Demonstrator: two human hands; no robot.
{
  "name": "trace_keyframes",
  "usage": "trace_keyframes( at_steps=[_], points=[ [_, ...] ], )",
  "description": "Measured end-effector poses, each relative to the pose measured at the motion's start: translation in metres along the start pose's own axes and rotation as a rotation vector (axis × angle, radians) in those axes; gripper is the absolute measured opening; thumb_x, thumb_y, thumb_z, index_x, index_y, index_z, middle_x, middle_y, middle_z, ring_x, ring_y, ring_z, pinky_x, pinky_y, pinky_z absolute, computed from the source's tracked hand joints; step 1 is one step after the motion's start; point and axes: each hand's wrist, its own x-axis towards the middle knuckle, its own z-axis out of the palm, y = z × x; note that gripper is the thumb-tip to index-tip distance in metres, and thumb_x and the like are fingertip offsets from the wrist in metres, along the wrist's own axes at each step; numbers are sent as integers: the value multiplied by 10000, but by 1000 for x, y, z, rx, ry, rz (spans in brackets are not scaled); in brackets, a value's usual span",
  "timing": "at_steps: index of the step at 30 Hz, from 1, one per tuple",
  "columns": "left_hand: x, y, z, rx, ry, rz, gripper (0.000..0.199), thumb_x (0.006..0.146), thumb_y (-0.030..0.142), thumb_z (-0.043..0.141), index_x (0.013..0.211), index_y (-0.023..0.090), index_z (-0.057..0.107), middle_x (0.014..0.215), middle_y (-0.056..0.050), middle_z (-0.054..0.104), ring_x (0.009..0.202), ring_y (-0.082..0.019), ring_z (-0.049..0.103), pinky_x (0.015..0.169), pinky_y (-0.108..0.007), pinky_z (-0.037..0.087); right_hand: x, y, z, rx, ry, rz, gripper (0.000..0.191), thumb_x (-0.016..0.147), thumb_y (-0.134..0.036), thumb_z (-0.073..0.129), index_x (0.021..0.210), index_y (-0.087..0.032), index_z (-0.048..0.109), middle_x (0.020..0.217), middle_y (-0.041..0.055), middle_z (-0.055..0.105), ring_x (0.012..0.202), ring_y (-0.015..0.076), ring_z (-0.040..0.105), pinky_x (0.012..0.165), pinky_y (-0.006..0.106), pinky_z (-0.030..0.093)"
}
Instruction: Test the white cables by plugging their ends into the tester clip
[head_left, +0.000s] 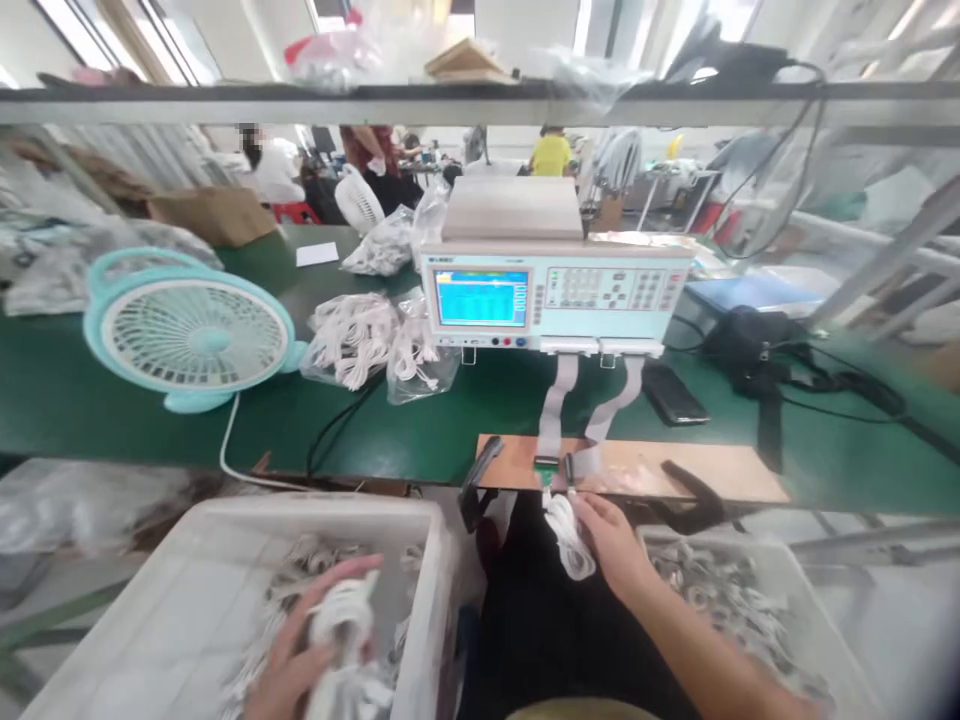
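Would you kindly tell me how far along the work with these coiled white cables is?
Two grey ribbon cables already look plugged into the white tester with a blue screen. The right hand holds a coiled white cable by the small green circuit board; the left hand, a white bundle. Coils lie in both white plastic bins; how many are left to do, I cannot tell.

The left hand point(300, 640) and its coiled cable point(343, 618) are blurred; the screen's point(481, 297) text is too small to read clearly.
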Motion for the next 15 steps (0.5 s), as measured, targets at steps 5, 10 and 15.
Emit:
trace_keyframes(
  at_steps=[5, 10, 15],
  points=[
    [3, 16, 154, -90, -653, -119, 666, 496, 301, 669, 1151, 203, 593, 625, -30, 621, 452, -153, 536, 422, -257, 426, -4, -2, 2, 76, -29, -10, 379, 648, -520, 669, 630, -168, 530, 469, -70, 389, 435, 77, 292, 450, 222, 225],
    [17, 1, 197, -107, -757, -238, 718, 526, 198, 624, 1234, 141, 517, 644, -44, 629, 499, -163, 577, 443, -255, 473, 0, 4, 2, 60, -3, -100, 398, 646, -539, 646, 593, -174, 498, 507, -46, 452, 482, 102, 352, 486, 237, 292],
    [6, -13, 197, -135, -629, -246, 755, 545, 218, 658, 1273, 139, 473, 638, -41, 647, 523, -170, 597, 467, -255, 487, -2, 6, 3, 117, -22, -89, 376, 677, -533, 622, 633, -180, 501, 554, -38, 483, 525, 119, 398, 515, 243, 339]
  ],
)
